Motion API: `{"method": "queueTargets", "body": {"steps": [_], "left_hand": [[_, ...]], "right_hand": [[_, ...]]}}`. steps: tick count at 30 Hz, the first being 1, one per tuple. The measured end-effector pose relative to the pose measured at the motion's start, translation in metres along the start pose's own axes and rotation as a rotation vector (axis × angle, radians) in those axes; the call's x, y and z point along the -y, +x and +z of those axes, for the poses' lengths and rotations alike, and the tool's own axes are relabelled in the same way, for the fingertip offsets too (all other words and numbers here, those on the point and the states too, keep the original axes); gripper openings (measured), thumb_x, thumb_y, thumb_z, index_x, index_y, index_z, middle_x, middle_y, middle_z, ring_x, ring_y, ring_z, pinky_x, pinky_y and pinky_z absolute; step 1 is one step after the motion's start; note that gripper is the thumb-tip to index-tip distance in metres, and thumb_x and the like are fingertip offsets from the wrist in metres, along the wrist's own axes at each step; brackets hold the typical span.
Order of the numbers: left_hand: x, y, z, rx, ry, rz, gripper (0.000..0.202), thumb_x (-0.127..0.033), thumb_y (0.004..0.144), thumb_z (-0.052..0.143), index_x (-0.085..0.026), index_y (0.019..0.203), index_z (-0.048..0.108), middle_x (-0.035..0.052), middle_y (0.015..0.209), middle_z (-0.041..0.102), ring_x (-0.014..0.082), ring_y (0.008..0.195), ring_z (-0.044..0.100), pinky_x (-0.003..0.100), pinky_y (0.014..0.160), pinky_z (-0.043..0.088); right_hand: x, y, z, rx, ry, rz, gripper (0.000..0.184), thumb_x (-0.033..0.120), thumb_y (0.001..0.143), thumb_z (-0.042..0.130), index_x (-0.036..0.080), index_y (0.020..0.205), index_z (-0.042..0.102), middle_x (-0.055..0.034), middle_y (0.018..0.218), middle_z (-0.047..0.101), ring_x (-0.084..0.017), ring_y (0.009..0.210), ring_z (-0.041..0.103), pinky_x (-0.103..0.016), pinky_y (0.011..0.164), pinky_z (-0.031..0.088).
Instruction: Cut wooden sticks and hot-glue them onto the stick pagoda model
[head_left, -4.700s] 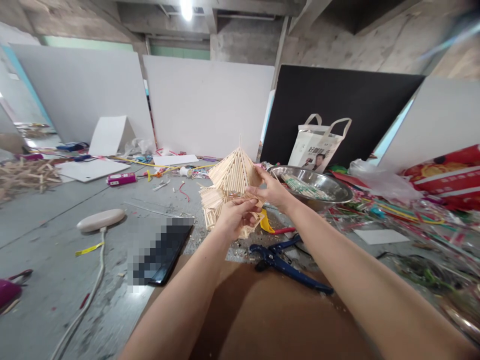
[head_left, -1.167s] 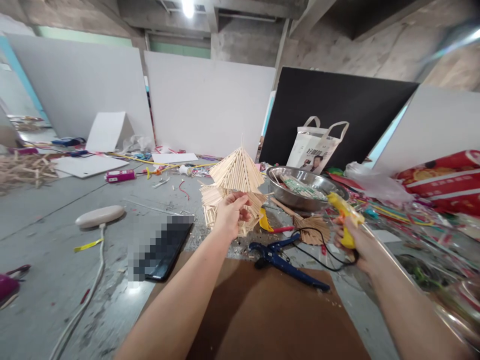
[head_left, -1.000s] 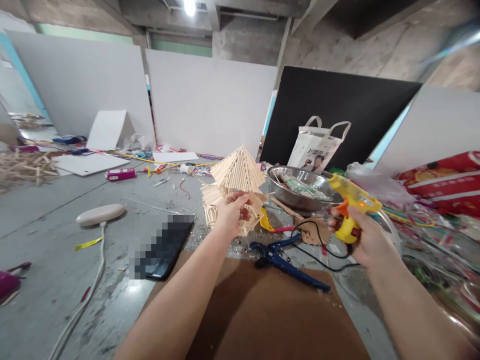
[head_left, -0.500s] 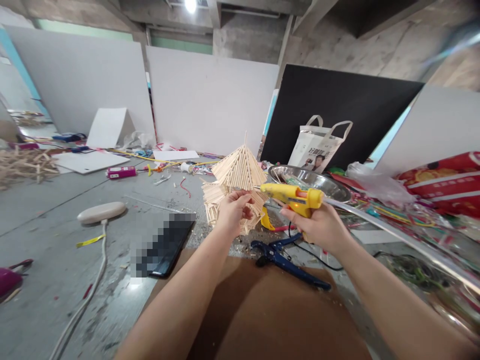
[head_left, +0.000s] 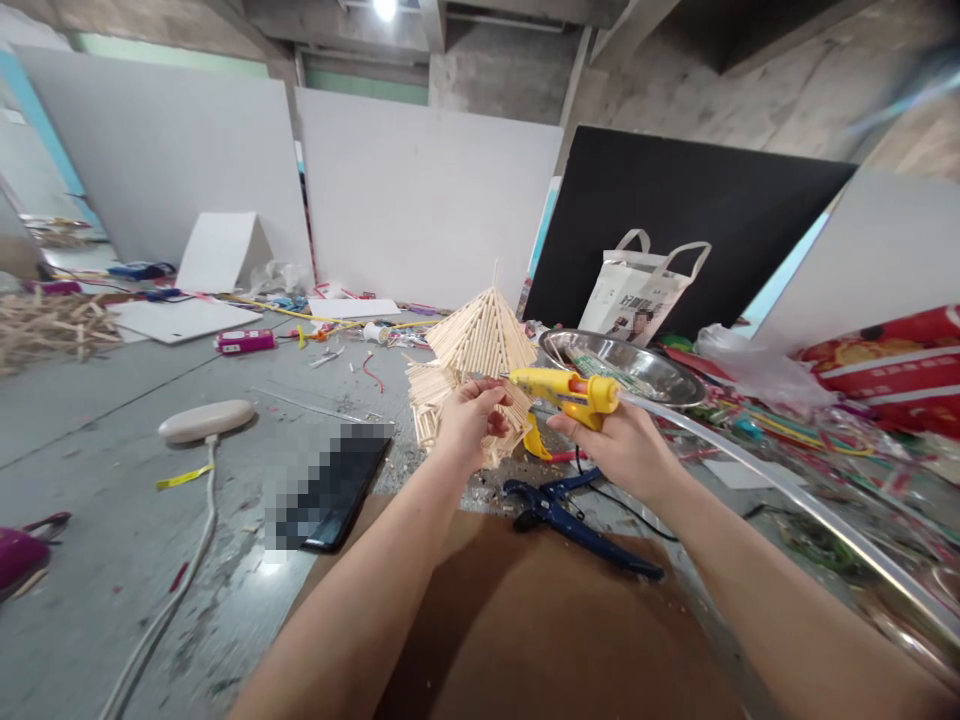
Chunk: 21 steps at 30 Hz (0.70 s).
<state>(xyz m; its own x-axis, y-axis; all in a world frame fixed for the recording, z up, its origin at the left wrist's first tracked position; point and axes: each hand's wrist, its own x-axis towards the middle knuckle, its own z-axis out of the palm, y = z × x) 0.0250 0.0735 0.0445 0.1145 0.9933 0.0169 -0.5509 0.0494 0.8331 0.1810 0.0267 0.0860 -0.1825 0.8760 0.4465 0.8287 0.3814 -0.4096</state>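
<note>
A small tower model built of thin wooden sticks [head_left: 484, 335] stands upright in the middle, with a pointed roof and wider tiers below. My left hand [head_left: 471, 425] is in front of its lower tiers, thumb and fingers pinched together; what they hold, if anything, is too small to make out. In my right hand [head_left: 637, 445] is a yellow hot glue gun [head_left: 566, 392], its nozzle end pointing left, close to my left fingertips and the model. A long clear glue stick [head_left: 757, 475] runs out of the gun's back toward the lower right.
Blue-handled cutters [head_left: 577, 525] lie on a brown board [head_left: 525, 620] near me. A dark phone [head_left: 341, 490] and a white corded device [head_left: 206, 421] are to the left. Behind on the right are a metal bowl [head_left: 679, 385], a paper bag [head_left: 630, 295] and scattered strips.
My right hand has moved the glue gun slightly left, bringing its nozzle closer to my left fingers. My left hand stays pinched at the model.
</note>
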Motion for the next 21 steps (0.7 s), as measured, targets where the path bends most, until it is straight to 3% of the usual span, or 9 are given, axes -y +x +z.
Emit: {"method": "queueTargets", "body": {"steps": [21], "left_hand": [[0.0011,0.0003,0.0002,0.004,-0.024,-0.011,0.014,-0.019,0.061,0.060,-0.013,0.072,0.055,-0.0016,0.057,0.054,0.0029,0.035,0.041,0.019,0.038,0.034]], "right_hand": [[-0.0005,0.0002,0.0000,0.000,0.006,-0.013,0.039,0.046,0.073,0.049,0.020,0.102,0.057,-0.0035,0.087,0.064,-0.023,0.084,0.057,-0.039,0.078,0.044]]}}
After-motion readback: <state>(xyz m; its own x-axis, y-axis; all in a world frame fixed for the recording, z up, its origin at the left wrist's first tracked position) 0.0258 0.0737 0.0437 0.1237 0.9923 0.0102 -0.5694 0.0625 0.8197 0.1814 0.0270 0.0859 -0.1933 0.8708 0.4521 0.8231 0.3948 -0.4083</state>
